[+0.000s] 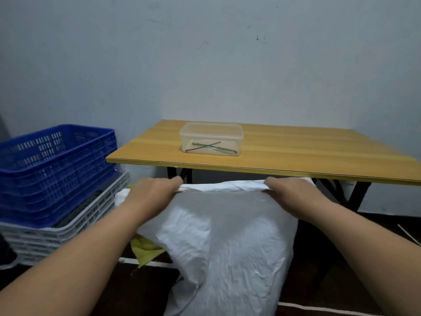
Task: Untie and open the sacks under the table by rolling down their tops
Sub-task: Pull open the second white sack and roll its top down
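Single head-worn view, looking forward and down, close over sack (pixel 218 236), table (pixel 296 160) beyond

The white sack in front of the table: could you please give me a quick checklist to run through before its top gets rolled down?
1. Left hand grips the top edge of the white sack: ok.
2. Right hand grips the same edge, further along: ok.
3. Tie removed from the sack's mouth: cannot tell.
4. Room under the table edge above the hands: ok, a gap shows.
5. Sack's contents: cannot tell.
6. Clear container on the table stands away from the edge: ok.
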